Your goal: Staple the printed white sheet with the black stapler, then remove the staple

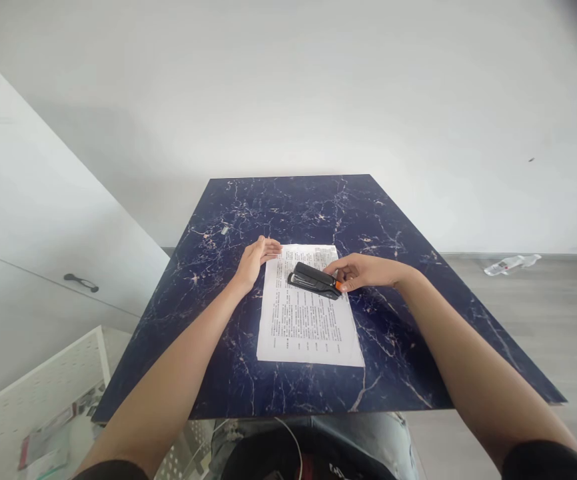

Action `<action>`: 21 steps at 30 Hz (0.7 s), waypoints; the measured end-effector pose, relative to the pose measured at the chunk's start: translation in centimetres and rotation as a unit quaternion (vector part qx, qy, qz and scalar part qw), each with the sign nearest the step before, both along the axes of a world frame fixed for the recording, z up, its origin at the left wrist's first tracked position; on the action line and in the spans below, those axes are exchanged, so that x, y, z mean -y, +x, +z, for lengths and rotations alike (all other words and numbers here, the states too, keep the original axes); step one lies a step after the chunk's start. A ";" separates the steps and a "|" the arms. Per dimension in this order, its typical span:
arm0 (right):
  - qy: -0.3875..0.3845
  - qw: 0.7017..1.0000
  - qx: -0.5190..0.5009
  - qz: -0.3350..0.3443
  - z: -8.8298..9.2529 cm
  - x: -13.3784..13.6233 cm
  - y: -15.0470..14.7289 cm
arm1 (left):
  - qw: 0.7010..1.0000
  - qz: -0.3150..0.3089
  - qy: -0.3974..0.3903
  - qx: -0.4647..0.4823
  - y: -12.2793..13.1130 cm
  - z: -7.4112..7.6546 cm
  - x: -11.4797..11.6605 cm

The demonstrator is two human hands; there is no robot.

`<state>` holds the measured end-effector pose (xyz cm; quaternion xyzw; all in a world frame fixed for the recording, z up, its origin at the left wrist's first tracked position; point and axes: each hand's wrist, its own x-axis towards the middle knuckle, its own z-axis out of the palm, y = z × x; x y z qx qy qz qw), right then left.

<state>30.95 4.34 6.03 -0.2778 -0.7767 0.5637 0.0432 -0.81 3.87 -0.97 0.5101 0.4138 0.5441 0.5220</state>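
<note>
A printed sheet of white paper [308, 320] lies on the dark blue marbled table [248, 220]. A black stapler [313, 280] with an orange end rests across the paper's upper half. My right hand [361, 271] grips the stapler's orange end with curled fingers. My left hand [256, 259] lies flat at the paper's top left corner, fingers stretched out and touching the paper's edge.
A white cabinet [33, 227] with a dark handle stands to the left. A white pegboard bin [43, 407] with papers sits at lower left. A plastic bottle [511, 264] lies on the grey floor at right. A white wall is behind the table.
</note>
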 end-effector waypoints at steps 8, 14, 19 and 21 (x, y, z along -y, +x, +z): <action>-0.028 0.998 0.004 -0.057 -1.3 -0.3 -0.4 | 1.000 0.023 0.000 0.011 -0.5 -0.6 -0.6; -0.002 0.998 0.028 -0.053 -1.3 -0.2 -0.4 | 0.999 0.027 -0.007 0.025 -0.4 -0.3 -0.5; 0.036 0.997 0.060 -0.041 -0.7 -0.1 -0.3 | 0.999 0.023 -0.012 0.030 -0.4 -0.3 -0.5; 0.071 0.995 0.055 -0.038 -0.4 0.0 -0.3 | 0.999 0.021 -0.011 0.024 -0.5 -0.4 -0.6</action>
